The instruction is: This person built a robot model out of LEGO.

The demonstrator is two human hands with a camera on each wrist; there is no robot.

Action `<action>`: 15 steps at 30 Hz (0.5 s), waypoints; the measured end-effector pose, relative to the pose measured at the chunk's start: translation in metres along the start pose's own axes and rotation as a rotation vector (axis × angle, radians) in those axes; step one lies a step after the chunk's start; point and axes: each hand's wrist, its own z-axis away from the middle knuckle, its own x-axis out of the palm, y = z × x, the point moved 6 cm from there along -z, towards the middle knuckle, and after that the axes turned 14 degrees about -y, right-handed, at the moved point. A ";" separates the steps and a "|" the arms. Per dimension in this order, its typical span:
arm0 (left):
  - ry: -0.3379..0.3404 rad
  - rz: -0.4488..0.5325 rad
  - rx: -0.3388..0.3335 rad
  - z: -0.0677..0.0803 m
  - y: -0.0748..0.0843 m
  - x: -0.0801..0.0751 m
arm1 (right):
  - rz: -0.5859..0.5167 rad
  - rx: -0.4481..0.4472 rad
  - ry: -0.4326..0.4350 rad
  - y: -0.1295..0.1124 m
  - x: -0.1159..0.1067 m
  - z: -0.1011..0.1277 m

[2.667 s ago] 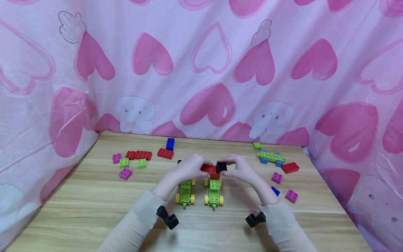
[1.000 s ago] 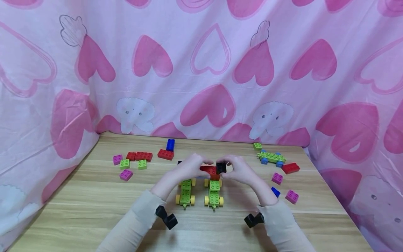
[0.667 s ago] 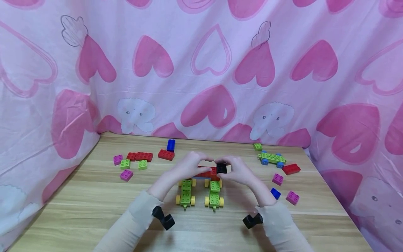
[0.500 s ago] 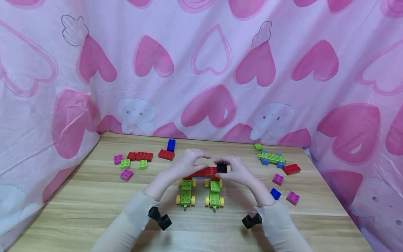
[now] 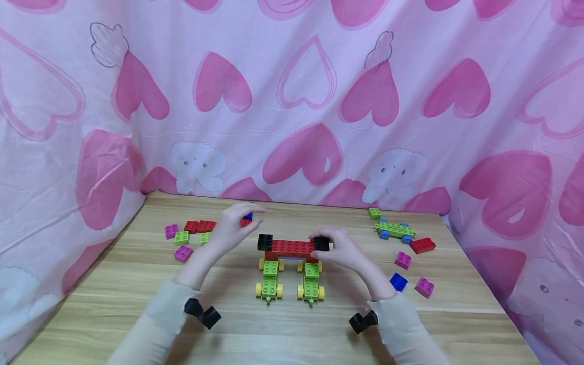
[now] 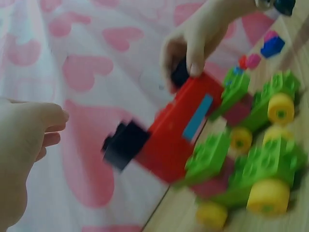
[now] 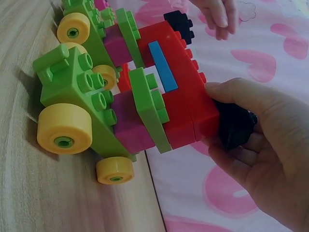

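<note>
Pinching the right black block (image 5: 321,244) between thumb and fingers, the right hand (image 5: 343,247) steadies its end of the build. Left hand (image 5: 229,230) is empty, fingers loose, apart from the left black block (image 5: 264,242). Red bricks (image 5: 292,247) run between the blocks, carried over the left green base (image 5: 269,286) and right green base (image 5: 311,286), both wheels-down mid-table (image 5: 292,334). Step in hand, by judgement: seating or checking the right end. Fit under the fingers is partly covered; hard to confirm. Next move likely calls for a firm, even press, or a gentle release without tipping.
</note>
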 end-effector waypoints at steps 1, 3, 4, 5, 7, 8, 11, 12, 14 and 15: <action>0.008 -0.001 -0.020 0.003 -0.005 -0.003 | 0.000 -0.002 0.000 0.000 0.000 0.000; 0.029 -0.011 -0.058 0.009 -0.015 -0.008 | 0.002 -0.003 -0.002 0.000 0.000 0.000; 0.038 -0.013 -0.075 0.013 -0.020 -0.011 | 0.000 -0.002 -0.003 0.000 0.000 0.000; 0.047 -0.022 -0.091 0.016 -0.026 -0.013 | 0.000 -0.003 -0.004 0.001 0.000 0.000; 0.058 -0.030 -0.120 0.022 -0.036 -0.017 | -0.005 -0.002 -0.004 0.001 0.000 0.000; 0.059 -0.037 -0.132 0.025 -0.041 -0.018 | -0.006 0.001 -0.005 0.001 0.000 0.000; 0.049 -0.062 -0.170 0.034 -0.057 -0.021 | -0.012 0.010 -0.003 0.003 0.000 0.000; 0.047 -0.068 -0.182 0.038 -0.062 -0.021 | -0.017 0.015 -0.004 0.003 0.001 0.000; 0.046 -0.084 -0.197 0.044 -0.071 -0.021 | -0.017 0.019 -0.004 0.003 0.001 0.000; 0.047 -0.091 -0.203 0.047 -0.075 -0.021 | -0.021 0.020 -0.004 0.003 0.001 0.000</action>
